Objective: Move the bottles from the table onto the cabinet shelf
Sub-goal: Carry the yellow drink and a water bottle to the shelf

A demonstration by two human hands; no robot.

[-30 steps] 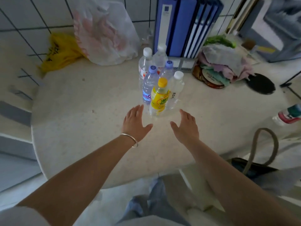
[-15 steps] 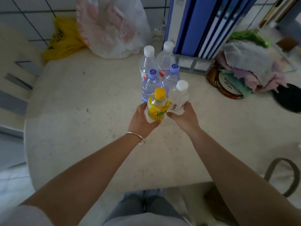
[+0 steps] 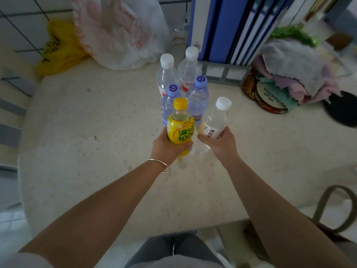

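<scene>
Both forearms reach forward from the bottom corners and converge over the middle of the table, bare from the elbow down. A thin bangle circles the left wrist.

The left hand is wrapped around the lower half of the yellow bottle, thumb across the near face under the label, fingers hidden behind it. The bottle stands nearly upright with its yellow cap toward the camera; its clear base shows below the hand, and whether that base touches the table cannot be told.

Just to the right, the right hand is closed on the clear bottle, thumb on its left side and fingers round the right. This bottle tilts, with its white cap leaning up and to the right, away from the yellow one. The two bottles are close at the bottom and apart at the caps.

Right behind them stand two blue-cap bottles side by side, upright on the table. Behind those are two white-cap bottles, also upright and close together.

Farther back, blue binders stand in a grey rack. A white plastic bag and a yellow bag lie at the back left, against the tiled wall. A heap of cloths sits at the back right
</scene>
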